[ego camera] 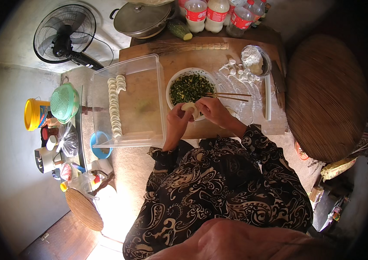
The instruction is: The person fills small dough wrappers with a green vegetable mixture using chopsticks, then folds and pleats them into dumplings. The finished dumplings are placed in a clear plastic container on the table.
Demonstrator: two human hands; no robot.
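A piece of pale dough [190,110] is held in my left hand [178,118], above the near edge of a white bowl [170,103]. My right hand [212,110] pinches the dough's right edge. Chopped green and yellow filling [189,89] fills the bowl, and a pair of chopsticks [232,96] rests in it, pointing right. Left of the bowl, folded dumplings [115,113] stand in a row inside a clear plastic bin [162,97]. Small dough pieces [240,74] lie on the floured board at right. Another flat piece of dough [232,112] is partly hidden behind my right hand.
A metal bowl of flour [253,60], a pale stick [267,99] and a knife [278,78] lie at the right of the wooden board [190,131]. A straw whisk [203,46], a squash [179,30], a lidded pan [141,18] and bottles [216,16] are at the back.
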